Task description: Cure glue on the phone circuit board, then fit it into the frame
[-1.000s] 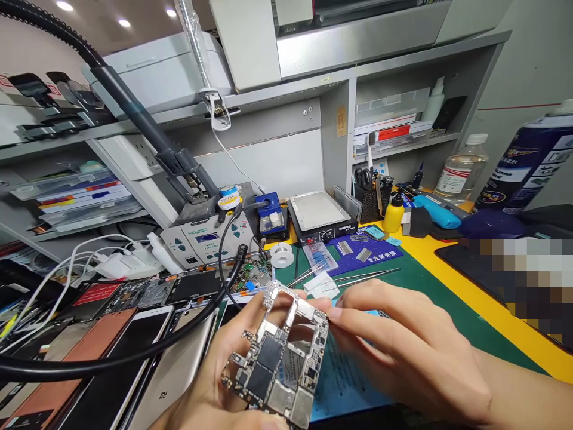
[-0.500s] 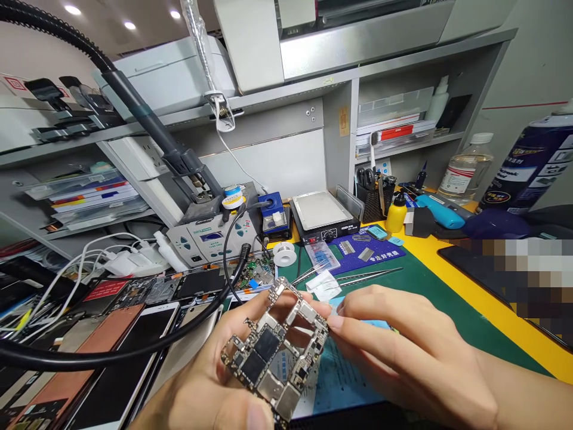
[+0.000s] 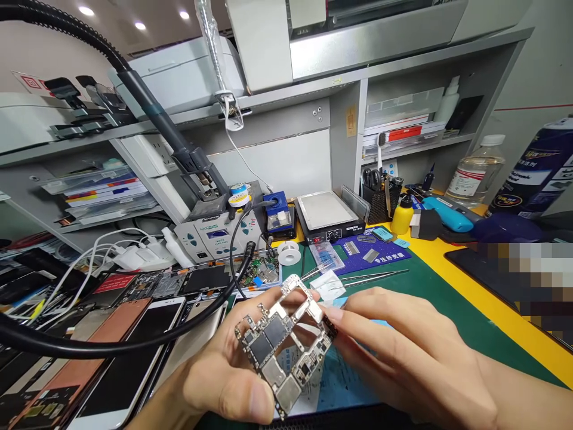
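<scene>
A bare phone motherboard (image 3: 274, 329), dark and silver with cutouts, is held up tilted above the bench. My left hand (image 3: 210, 379) is closed around its left and lower side, thumb in front and fingers behind. At its right edge, my right hand (image 3: 421, 352) pinches the board with the index fingertip; the right thumb is mostly hidden below. Under the hands lies a blue printed sheet (image 3: 342, 385), partly covered. Just beyond the board are a small white packet (image 3: 328, 286) and metal tweezers (image 3: 378, 277) on the green mat (image 3: 430, 292).
Several phones (image 3: 129, 352) line the left side, with a black hose (image 3: 147, 351) crossing over them. Behind stand a soldering station (image 3: 219, 236), a heating plate (image 3: 329, 212) and a solder spool (image 3: 289, 254). A yellow bottle (image 3: 402, 216) and a spray can (image 3: 532, 170) are at right.
The board has turned slightly in my left hand, its left corner lifting, and the left thumb shows more fully. My right fingers stay at its right edge. The whole view has shifted a little.
</scene>
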Action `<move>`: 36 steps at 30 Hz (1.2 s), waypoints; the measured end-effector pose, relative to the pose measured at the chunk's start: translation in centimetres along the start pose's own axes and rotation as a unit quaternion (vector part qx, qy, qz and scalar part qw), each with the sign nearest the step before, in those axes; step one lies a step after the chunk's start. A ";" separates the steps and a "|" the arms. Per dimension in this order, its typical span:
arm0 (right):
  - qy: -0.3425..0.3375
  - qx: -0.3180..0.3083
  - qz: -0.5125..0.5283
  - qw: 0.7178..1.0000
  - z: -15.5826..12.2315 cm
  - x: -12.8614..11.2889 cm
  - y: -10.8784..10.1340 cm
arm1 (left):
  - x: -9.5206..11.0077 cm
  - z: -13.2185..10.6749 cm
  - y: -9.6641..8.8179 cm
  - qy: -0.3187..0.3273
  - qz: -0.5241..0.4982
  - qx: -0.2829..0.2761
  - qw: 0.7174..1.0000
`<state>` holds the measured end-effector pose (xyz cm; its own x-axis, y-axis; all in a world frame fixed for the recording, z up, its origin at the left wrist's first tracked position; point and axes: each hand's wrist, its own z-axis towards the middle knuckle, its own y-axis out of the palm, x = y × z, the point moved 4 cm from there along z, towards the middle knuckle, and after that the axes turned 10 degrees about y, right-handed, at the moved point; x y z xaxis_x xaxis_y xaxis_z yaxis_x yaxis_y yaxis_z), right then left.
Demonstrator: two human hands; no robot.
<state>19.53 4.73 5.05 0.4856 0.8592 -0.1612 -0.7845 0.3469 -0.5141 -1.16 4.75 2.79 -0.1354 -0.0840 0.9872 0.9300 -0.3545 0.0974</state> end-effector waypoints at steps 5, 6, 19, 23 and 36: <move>-0.007 -0.015 0.009 1.000 0.1 0.0 0.0 | 0.0 -0.3 0.8 0.004 -0.117 -0.003 0.993; -0.007 -0.006 0.013 1.000 0.0 0.0 0.0 | 0.0 -0.2 1.0 0.005 -0.127 -0.014 0.992; -0.018 -0.038 0.048 0.998 -0.4 -0.2 0.1 | -0.2 0.8 2.7 0.008 -0.188 -0.093 0.978; -0.032 -0.035 0.049 0.998 -0.1 0.0 0.1 | -0.1 0.9 2.5 -0.004 -0.196 -0.089 0.977; 0.146 -0.017 0.008 0.989 1.3 6.2 1.0 | -0.3 1.1 -0.4 -0.009 -0.214 0.030 0.976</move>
<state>21.23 10.94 4.62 0.5679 0.7178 -0.4029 -0.7819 0.3174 -0.5366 -1.14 5.97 2.61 -0.5109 0.0770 0.8562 0.8074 -0.2989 0.5087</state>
